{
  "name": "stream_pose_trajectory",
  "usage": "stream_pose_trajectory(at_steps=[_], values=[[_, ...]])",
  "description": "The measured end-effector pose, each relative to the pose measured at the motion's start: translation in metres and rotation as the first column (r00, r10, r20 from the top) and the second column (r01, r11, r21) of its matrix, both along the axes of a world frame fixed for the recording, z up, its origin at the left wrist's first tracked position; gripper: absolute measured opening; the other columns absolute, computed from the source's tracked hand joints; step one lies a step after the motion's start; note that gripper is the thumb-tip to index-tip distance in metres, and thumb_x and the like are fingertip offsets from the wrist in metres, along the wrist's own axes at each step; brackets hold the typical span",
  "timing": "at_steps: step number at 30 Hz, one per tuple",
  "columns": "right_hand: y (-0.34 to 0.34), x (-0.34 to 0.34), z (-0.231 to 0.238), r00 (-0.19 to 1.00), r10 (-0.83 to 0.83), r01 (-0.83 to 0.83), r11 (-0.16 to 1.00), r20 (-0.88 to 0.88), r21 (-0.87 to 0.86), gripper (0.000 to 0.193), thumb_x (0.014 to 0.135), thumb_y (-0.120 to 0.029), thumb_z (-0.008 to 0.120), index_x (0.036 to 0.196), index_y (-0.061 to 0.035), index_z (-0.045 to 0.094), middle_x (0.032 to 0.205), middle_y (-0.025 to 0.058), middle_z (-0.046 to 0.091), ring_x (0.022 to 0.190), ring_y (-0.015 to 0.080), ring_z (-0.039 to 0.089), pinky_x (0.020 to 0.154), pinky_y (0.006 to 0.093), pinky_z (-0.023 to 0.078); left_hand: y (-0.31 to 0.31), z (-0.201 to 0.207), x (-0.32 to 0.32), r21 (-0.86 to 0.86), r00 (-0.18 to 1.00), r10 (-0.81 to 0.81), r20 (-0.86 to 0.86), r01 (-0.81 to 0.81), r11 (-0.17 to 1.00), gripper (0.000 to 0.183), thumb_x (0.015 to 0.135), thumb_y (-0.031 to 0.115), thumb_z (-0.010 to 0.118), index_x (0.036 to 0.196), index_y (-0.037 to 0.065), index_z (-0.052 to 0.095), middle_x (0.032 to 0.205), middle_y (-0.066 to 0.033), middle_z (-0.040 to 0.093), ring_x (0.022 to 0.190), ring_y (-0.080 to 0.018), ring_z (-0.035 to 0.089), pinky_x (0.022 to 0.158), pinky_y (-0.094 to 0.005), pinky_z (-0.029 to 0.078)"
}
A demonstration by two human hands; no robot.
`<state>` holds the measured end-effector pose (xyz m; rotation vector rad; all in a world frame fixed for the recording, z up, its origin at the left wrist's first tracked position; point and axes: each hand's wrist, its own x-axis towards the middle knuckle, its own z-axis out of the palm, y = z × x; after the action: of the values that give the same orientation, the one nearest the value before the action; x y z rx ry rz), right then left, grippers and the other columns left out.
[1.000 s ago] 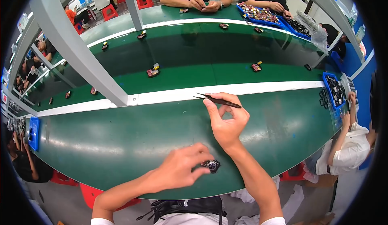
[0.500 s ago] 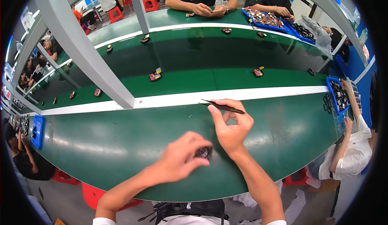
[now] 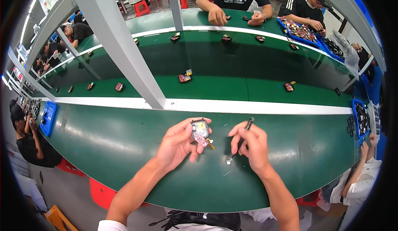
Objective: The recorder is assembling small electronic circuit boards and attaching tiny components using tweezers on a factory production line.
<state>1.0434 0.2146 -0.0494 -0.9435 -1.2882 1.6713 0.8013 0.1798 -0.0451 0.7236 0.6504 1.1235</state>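
My left hand [image 3: 175, 144] is closed round the edge of a small black electronic casing [image 3: 200, 126], its open inside facing up. A yellow patch shows within it. From its lower edge hangs a small pinkish circuit board [image 3: 202, 140] with a gold-coloured strip. To the right, my right hand [image 3: 255, 147] grips black tweezers [image 3: 240, 143] between thumb and fingers. Their tips point down toward the green table, at a tiny pale piece [image 3: 229, 162]. Whether the tips hold that piece or only touch it, I cannot tell.
A white rail [image 3: 232, 105] and a grey post [image 3: 124, 44] border my green table [image 3: 124, 148]. Beyond runs a green belt [image 3: 224, 85] carrying several small circuit units. Blue trays stand at left [image 3: 49, 118] and right [image 3: 361, 119]. Co-workers sit opposite and at both sides.
My left hand has risen and steadied, showing the casing's inside. My right hand has turned the tweezers from pointing left to pointing down at the table. The whole view has shifted.
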Motion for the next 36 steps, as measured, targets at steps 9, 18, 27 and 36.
stream_pose_trajectory(at_steps=[9,18,27,36], values=[[-0.011,-0.012,-0.004,0.981,0.191,-0.192,0.981,0.020,0.039,0.023,0.102,-0.016,0.061,0.115,0.0018,0.067,0.069,-0.0010,0.059,0.057,0.0053,0.056,0.050,0.0223,0.041,0.002,-0.003,0.008,0.021,1.000,0.020,-0.015,-0.020,1.000,0.049,0.106,0.029,0.048,0.139,-0.007,0.046,0.114,-0.0170,0.063,0.076,-0.0193,0.066,0.049,-0.0279,0.057],[-0.015,-0.015,-0.009,0.976,0.214,-0.216,0.975,0.041,0.044,0.019,0.097,-0.013,0.069,0.108,0.0024,0.065,0.069,-0.0013,0.060,0.056,0.0053,0.057,0.049,0.0217,0.043,0.001,-0.001,0.015,0.030,0.999,0.008,-0.054,-0.006,1.000,0.046,0.108,0.026,0.045,0.140,-0.007,0.047,0.111,-0.0168,0.064,0.077,-0.0196,0.066,0.051,-0.0290,0.059],[-0.015,-0.016,-0.005,0.990,0.053,-0.080,0.975,0.131,0.209,0.013,0.096,-0.008,0.069,0.102,0.0021,0.066,0.067,-0.0014,0.061,0.055,0.0051,0.059,0.047,0.0207,0.043,-0.002,-0.007,0.018,0.085,0.924,0.073,-0.374,-0.045,0.995,0.042,0.106,0.021,0.050,0.138,-0.007,0.052,0.101,-0.0147,0.067,0.077,-0.0195,0.069,0.053,-0.0295,0.061],[-0.019,-0.026,-0.005,0.978,-0.038,-0.027,0.952,0.205,0.305,0.010,0.094,-0.006,0.069,0.100,0.0012,0.066,0.062,-0.0018,0.061,0.052,0.0048,0.060,0.045,0.0210,0.043,-0.008,-0.007,0.012,0.176,0.934,0.088,-0.346,-0.028,0.984,0.040,0.105,0.012,0.049,0.139,-0.008,0.050,0.106,-0.0160,0.066,0.076,-0.0206,0.069,0.054,-0.0301,0.062]])
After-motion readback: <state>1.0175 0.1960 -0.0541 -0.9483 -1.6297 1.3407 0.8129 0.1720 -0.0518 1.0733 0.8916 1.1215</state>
